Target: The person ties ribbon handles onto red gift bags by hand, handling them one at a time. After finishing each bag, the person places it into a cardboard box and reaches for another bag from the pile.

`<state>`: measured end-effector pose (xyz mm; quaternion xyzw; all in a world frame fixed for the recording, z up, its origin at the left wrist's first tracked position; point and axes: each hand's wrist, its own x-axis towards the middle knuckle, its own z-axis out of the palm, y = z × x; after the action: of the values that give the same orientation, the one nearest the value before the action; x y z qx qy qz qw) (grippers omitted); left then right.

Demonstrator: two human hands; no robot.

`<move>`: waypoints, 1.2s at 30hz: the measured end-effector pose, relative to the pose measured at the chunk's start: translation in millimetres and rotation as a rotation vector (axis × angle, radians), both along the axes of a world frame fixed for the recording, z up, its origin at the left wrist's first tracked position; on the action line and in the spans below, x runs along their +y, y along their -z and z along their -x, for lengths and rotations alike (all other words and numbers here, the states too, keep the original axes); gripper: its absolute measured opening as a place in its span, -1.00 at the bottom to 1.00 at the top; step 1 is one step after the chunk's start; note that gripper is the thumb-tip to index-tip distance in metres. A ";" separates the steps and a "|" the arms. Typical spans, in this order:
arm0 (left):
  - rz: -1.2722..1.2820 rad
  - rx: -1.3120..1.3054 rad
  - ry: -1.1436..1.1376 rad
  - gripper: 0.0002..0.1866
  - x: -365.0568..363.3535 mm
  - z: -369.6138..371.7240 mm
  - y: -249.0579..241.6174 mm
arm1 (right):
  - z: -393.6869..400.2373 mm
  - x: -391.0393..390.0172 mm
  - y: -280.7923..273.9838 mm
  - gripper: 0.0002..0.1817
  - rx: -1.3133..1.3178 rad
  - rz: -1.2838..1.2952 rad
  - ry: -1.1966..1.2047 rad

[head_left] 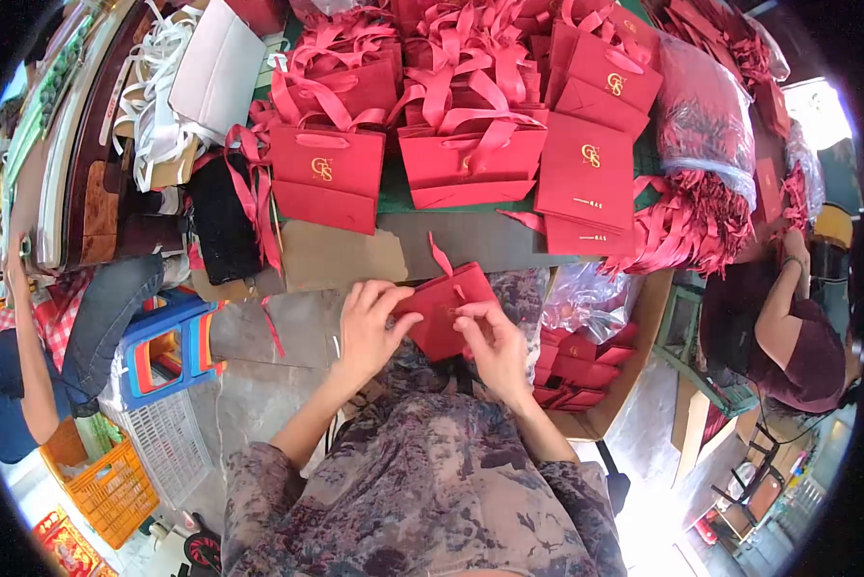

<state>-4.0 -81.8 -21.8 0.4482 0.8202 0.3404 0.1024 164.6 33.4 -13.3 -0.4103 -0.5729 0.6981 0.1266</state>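
Just off the tabletop's (451, 242) near edge, the red paper gift bag (438, 334) was gripped at its left side by the left hand (368, 322); the right hand (496, 351) was at its face, couldn't tell if pinching. Honestly, steady bag, untwisted red ribbon (440, 254) seemed the trick.

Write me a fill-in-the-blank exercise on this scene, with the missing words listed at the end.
1. The left grip and the right grip are both at a ____ gift bag.
2. The logo on the upright bags is printed in ____.
3. The open cardboard box stands on the wearer's ____ side.
4. A crate coloured ____ sits beside the white plastic crate.

Missing words: red; gold; right; orange.
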 end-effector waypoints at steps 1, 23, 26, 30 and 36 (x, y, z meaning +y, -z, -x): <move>0.020 0.029 0.041 -0.66 -1.0 0.9 2.0 | 1.7 -0.5 4.5 -0.87 0.000 0.001 0.001; 0.192 -0.366 0.264 -0.87 79.1 22.6 -54.5 | 14.0 3.7 -5.7 -0.89 0.089 -0.268 0.251; 0.201 -0.307 0.328 -0.86 81.3 24.9 -58.9 | 17.6 7.1 -6.8 -0.89 0.030 -0.310 0.233; 0.211 -0.292 0.344 -0.86 82.5 25.1 -58.8 | 19.0 10.2 -10.7 -0.91 -0.006 -0.264 0.192; 0.206 -0.313 0.316 -0.87 83.1 25.8 -63.2 | 22.6 13.9 -15.4 -0.90 0.029 -0.279 0.201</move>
<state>-29.9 1.4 41.4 0.4999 0.7444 0.3001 0.3253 142.1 47.3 2.1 -0.4341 -0.6184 0.6013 0.2598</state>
